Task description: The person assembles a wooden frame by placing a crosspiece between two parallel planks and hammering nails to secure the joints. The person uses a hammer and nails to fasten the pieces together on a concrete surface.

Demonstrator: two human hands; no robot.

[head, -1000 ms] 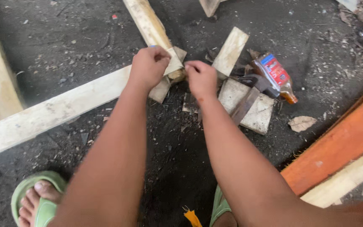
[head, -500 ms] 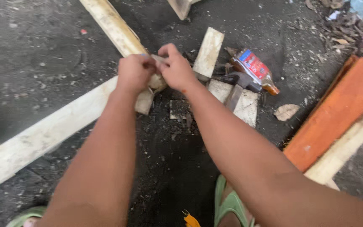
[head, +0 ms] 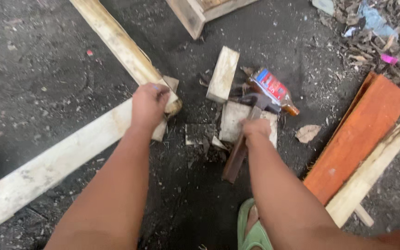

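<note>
One hammer (head: 244, 139), two long pale planks (head: 61, 157) meeting at a corner, three short offcut blocks (head: 223, 74), one orange board (head: 357, 134), one flattened packet (head: 274, 90), all on dark ground (head: 33, 74). Left hand (head: 149, 106) rests at the plank joint, fingers curled shut on something too small to tell. Right hand (head: 256, 129) has fingers wrapped round the hammer's wooden handle; long axis runs near-left to far-right, head lying away from the person among the blocks beside the packet.

Both forearms are bare from the elbow down, with no sleeves, and neither wrist carries a watch or band. The left hand (head: 148, 105) and right hand (head: 256, 129) are ungloved. One foot wears a green rubber sandal (head: 252, 231).
</note>
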